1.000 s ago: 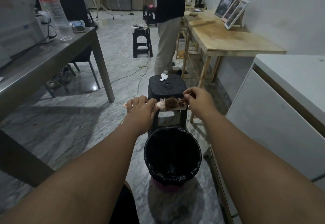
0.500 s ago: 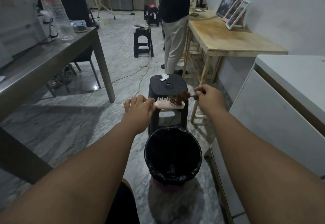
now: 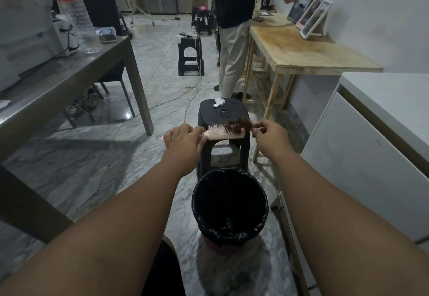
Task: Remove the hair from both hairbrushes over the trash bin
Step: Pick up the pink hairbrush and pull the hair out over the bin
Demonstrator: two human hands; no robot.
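My left hand (image 3: 184, 141) grips the handle of a pink hairbrush (image 3: 224, 133), held level with its bristles up. A clump of brown hair (image 3: 239, 125) sits on the brush's right end. My right hand (image 3: 270, 134) pinches that clump at its right side. Below and nearer to me stands the trash bin (image 3: 202, 212), pink with a black bag lining it; the brush hovers just beyond its far rim. Only one hairbrush is in view.
A black plastic stool (image 3: 234, 107) with a crumpled white tissue (image 3: 218, 102) stands behind the brush. A grey metal table (image 3: 69, 79) is at left, a white cabinet (image 3: 371, 156) at right. A person (image 3: 233, 28) stands by a wooden table (image 3: 301, 52). Cables cross the floor.
My right hand has pulled the hair clump from the middle of the bristles toward the brush's right end. The person in the background has reached toward the picture frames.
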